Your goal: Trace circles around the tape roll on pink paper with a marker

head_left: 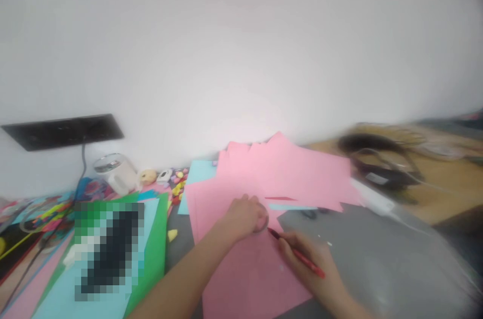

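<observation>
My left hand (pixel 247 216) presses down on a pink sheet of paper (pixel 234 278), its fingers curled over a small round object (pixel 263 226) with a thin dark rim. Most of that object is hidden under the fingers. In my right hand (pixel 311 258) is a red pen (pixel 307 261), its tip at the right edge of the round object, touching or just above the paper. More pink sheets (pixel 287 170) are piled behind, with a strip of light blue paper (pixel 289 206) showing among them.
Green paper (pixel 161 228) and light blue paper lie at the left, partly covered by a pixelated patch. Behind them are a white cup-like container (pixel 118 175) and small colourful pieces (pixel 178 185). A black headset-like object (pixel 377 158) and a white bar (pixel 373 198) with a cord are at right.
</observation>
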`<action>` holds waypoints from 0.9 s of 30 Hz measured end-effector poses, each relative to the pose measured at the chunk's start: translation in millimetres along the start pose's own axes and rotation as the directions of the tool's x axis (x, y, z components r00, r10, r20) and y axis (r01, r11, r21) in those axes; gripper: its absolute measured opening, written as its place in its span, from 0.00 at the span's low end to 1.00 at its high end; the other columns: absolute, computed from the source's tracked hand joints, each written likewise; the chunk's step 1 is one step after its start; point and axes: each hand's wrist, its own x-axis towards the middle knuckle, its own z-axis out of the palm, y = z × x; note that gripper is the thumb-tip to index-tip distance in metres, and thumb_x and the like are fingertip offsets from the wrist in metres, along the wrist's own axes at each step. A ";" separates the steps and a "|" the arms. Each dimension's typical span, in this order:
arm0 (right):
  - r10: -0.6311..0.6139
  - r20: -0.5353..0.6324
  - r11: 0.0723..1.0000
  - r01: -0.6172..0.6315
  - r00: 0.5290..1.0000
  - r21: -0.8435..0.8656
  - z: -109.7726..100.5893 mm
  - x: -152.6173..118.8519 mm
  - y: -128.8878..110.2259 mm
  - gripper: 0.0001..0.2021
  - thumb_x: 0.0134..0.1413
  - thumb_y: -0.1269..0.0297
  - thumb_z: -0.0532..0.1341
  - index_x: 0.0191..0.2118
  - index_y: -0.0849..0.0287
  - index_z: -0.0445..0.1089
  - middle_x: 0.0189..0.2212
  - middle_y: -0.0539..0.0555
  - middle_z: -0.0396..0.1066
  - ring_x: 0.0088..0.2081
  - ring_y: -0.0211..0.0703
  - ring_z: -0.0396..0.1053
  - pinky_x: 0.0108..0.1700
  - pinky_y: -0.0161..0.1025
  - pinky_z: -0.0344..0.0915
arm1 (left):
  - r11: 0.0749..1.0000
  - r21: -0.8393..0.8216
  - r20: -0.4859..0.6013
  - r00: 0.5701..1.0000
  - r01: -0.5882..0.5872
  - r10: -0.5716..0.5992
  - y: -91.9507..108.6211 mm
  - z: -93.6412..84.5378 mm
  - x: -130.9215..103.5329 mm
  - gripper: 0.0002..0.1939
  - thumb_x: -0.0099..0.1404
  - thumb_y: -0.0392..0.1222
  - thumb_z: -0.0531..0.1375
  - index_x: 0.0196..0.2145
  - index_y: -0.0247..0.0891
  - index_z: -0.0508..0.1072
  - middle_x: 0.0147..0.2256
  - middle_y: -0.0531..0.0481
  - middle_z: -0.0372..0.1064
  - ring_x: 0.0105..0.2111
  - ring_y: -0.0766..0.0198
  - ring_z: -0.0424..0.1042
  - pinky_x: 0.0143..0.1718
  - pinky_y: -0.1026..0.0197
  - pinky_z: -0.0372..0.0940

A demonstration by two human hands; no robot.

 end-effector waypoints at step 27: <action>-0.173 0.192 0.983 0.181 0.966 -0.023 -14.3 9.6 5.4 0.09 0.55 0.64 0.56 0.37 0.54 0.74 0.31 0.53 0.75 0.30 0.43 0.73 0.32 0.35 0.71 | 0.998 -0.032 -0.030 0.998 -0.056 0.056 -9.5 5.6 2.9 0.09 0.56 0.33 0.53 0.33 0.43 0.68 0.41 0.50 0.62 0.37 0.59 0.61 0.27 0.61 0.54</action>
